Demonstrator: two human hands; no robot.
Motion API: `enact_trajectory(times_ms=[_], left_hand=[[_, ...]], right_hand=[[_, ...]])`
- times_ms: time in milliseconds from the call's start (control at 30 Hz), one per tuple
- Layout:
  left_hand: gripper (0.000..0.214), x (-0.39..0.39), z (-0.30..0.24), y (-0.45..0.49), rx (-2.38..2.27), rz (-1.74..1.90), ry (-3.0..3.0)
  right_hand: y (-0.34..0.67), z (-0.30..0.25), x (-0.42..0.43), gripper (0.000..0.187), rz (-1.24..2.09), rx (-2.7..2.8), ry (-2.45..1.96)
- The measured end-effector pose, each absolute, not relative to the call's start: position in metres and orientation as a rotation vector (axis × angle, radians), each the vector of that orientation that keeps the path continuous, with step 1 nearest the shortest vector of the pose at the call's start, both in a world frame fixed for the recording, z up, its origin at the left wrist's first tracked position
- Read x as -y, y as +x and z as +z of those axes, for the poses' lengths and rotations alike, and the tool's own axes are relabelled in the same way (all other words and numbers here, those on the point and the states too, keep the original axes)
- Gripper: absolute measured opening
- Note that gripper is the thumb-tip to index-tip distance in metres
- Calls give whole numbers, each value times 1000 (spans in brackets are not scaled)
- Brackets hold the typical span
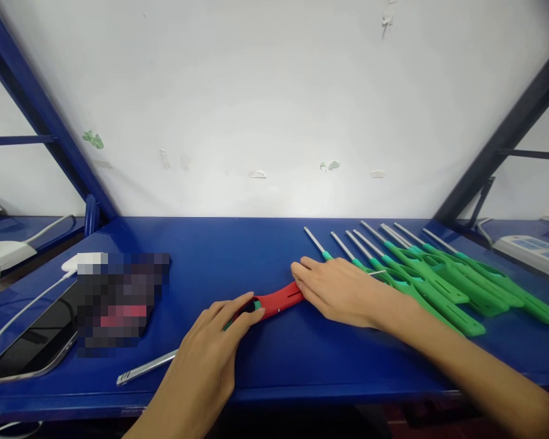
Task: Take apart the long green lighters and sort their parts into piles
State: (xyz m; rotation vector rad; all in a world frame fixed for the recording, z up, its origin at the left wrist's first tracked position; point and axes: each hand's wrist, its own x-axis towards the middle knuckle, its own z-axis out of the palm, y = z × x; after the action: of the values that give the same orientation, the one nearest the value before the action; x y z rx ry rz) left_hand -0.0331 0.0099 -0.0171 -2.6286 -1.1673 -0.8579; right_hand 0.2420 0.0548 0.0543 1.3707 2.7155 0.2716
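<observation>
A red long-necked gas lighter [281,300] lies at a slant over the blue table, its metal tube [147,367] pointing to the near left. My left hand [215,341] is closed round it at the trigger opening, thumb and fingertips on the red body. At the other end, my right hand [343,289] has its fingers closed over the tip of the handle. A thin metal pin [377,272] sticks out behind that hand; whether I hold it is hidden. Several green lighters [443,283] lie in a fanned row just right of my right hand.
On the left lie a black phone [34,329] with a white cable [25,305] and a blurred-out dark item [123,299]. Blue frame posts [50,116] rise at both sides before a white wall [256,103]. The blue table's [311,392] front edge runs close to me.
</observation>
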Motion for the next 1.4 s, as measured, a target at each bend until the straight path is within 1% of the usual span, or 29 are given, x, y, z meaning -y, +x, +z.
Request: enact_trajectory(times_ms=[100, 200, 667, 800, 933, 1100, 1267, 1400], left_hand=[[60, -10, -18, -33, 1177, -874, -2633], [62, -9, -19, -32, 1193, -879, -2634], [62, -8, -19, -32, 1187, -851, -2643], [66, -7, -20, -32, 1217, -855, -2658], [67, -7, -19, -31, 1211, -842, -2663], [65, -7, -17, -31, 1187, -830, -2657], [64, -7, -18, -31, 1213, -836, -2640], [64, -7, -16, -30, 1213, -827, -2655]], right_hand=[[241, 54, -57, 32, 268, -2711, 1419], [240, 55, -59, 35, 245, -2716, 1403], [247, 53, -58, 18, 304, -2734, 1307], [245, 53, -58, 27, 323, -2730, 1381], [242, 53, -62, 36, 271, -2728, 1403], [243, 53, -64, 31, 243, -2730, 1349], [245, 52, -62, 28, 308, -2704, 1311], [243, 52, -60, 20, 382, -2665, 1311]])
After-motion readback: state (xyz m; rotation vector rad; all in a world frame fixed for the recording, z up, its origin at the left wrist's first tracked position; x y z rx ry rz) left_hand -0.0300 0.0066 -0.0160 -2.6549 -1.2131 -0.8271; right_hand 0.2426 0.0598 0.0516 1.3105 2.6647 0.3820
